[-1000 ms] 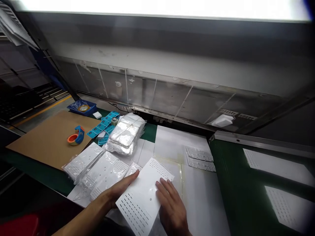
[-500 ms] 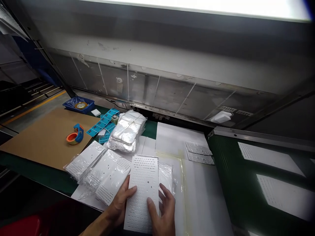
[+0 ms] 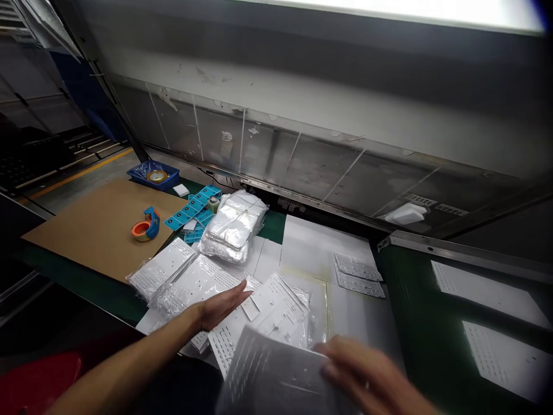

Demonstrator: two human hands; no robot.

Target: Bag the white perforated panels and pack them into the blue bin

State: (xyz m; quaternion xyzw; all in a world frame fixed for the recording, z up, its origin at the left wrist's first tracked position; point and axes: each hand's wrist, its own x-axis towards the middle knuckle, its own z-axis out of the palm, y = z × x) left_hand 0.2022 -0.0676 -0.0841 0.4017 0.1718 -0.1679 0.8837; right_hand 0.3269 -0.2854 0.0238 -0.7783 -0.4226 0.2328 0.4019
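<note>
The right hand (image 3: 363, 374) blurs at the right edge of a perforated sheet (image 3: 272, 372), fingers loosely curled and touching it, though the blur hides whether it has a firm hold. The sheet hangs tilted low in view, above a loose stack of bagged sheets (image 3: 280, 314) on the desk (image 3: 276, 227). The left hand (image 3: 222, 305) stretches open and flat, holding nothing, just left of that stack, beside another bagged sheet (image 3: 196, 282).
</note>
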